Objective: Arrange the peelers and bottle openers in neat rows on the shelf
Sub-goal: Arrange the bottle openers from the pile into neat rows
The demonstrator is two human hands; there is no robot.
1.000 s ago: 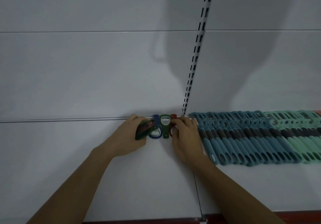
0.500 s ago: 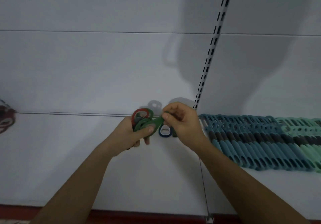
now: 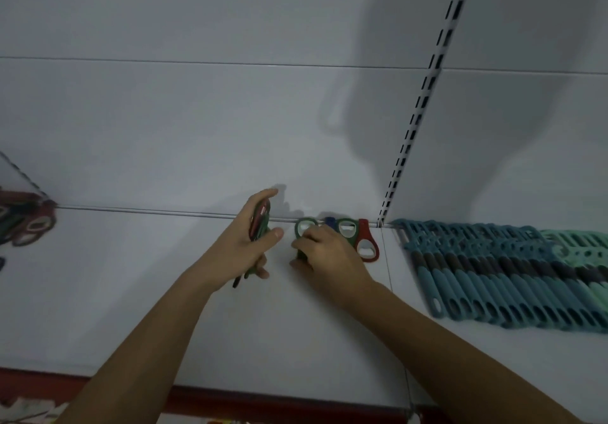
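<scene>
A short row of bottle openers lies against the back wall of the white shelf (image 3: pixel 164 292): a red one (image 3: pixel 367 242), a green one (image 3: pixel 348 227), a blue one (image 3: pixel 330 221) mostly hidden, and another green bottle opener (image 3: pixel 304 227). My right hand (image 3: pixel 324 255) pinches this last green opener down onto the shelf at the row's left end. My left hand (image 3: pixel 245 247) grips a stack of red and green openers (image 3: pixel 260 222) held on edge just left of the row. A long row of teal and mint peelers (image 3: pixel 510 269) lies to the right.
A loose heap of dark red and green openers (image 3: pixel 26 222) sits at the shelf's far left. A slotted upright (image 3: pixel 418 110) runs up the back wall between openers and peelers. The shelf's red front edge (image 3: pixel 263 400) is near me.
My right hand took a green opener from the stack and lowered it onto the shelf at the left end of the row. My left hand turned its stack upright. The view shifted left.
</scene>
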